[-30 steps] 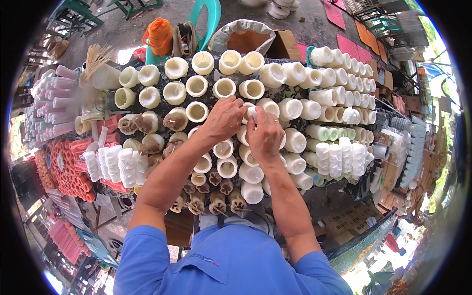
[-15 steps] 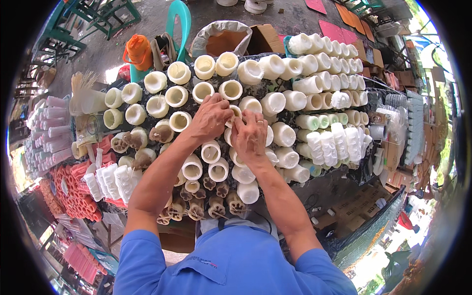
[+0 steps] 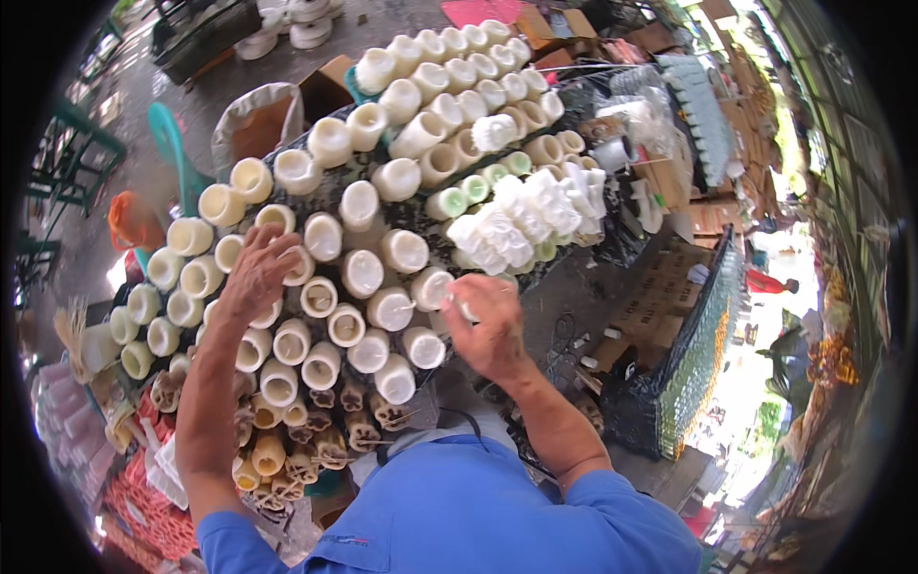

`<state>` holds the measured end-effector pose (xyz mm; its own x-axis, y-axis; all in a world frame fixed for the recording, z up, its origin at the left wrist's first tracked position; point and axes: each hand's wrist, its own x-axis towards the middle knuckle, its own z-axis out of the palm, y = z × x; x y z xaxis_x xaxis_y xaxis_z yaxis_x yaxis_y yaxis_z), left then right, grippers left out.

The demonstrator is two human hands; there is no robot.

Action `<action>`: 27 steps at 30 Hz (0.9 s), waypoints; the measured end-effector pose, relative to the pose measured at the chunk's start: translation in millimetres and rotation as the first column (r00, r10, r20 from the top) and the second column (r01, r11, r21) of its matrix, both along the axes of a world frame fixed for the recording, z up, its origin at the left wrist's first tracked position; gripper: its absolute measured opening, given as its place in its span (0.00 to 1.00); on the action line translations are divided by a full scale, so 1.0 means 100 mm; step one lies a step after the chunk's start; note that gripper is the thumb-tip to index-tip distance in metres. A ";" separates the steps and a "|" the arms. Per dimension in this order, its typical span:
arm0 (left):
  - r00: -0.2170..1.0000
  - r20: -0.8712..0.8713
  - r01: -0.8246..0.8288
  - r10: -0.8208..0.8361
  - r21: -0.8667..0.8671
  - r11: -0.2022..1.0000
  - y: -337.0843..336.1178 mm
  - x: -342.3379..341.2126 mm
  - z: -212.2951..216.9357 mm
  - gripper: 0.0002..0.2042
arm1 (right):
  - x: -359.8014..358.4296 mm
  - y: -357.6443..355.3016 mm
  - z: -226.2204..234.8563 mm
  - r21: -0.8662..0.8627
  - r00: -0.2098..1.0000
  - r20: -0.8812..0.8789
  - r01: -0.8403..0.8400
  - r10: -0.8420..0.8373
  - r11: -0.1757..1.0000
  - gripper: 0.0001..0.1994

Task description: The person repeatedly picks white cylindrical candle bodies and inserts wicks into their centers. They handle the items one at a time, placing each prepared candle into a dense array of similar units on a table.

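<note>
Drawn apart since earlier were the left hand (image 3: 256,274), fingers bent, with a cream wax cup (image 3: 304,267) at its three o'clock, and, with a paler cup (image 3: 429,288) at ten o'clock, the right hand (image 3: 490,323), fingers curled; neither blurred grip could be told.

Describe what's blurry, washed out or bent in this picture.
In the head view, the orange plastic jug at left is smeared; in the head view, sunlit ground at right is nearly white; in the head view, the long grey-green slatted panel bows near the picture's edge; in the head view, cream, waxy-looking cylinders mid-frame look fairly crisp.
</note>
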<state>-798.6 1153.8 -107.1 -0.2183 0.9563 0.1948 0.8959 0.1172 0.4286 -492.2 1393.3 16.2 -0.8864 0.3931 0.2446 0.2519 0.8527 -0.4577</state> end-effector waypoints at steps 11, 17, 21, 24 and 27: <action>0.998 -0.046 -0.046 0.046 0.020 0.999 0.07 0.09 0.05 0.14 | 0.93 3.50 -0.63 0.213 0.722 0.306 0.584 -0.621 0.784 0.20; 0.997 -0.065 -0.049 0.049 0.002 0.999 0.09 0.11 0.08 0.16 | 0.82 3.80 -1.08 0.248 0.832 0.348 0.363 -0.432 0.898 0.23; 0.997 -0.063 -0.052 0.051 -0.004 0.999 0.08 0.09 0.09 0.16 | 0.74 3.84 -1.14 0.349 0.910 0.276 0.204 -0.308 0.915 0.17; 0.997 -0.069 -0.044 0.045 0.005 0.999 0.08 0.07 0.09 0.16 | 0.74 3.87 -1.02 0.388 0.847 0.292 0.320 -0.445 0.864 0.18; 0.997 -0.063 -0.044 0.043 -0.007 0.999 0.10 0.06 0.10 0.14 | 0.73 3.82 -0.66 -0.054 0.850 0.004 0.526 -0.526 0.849 0.17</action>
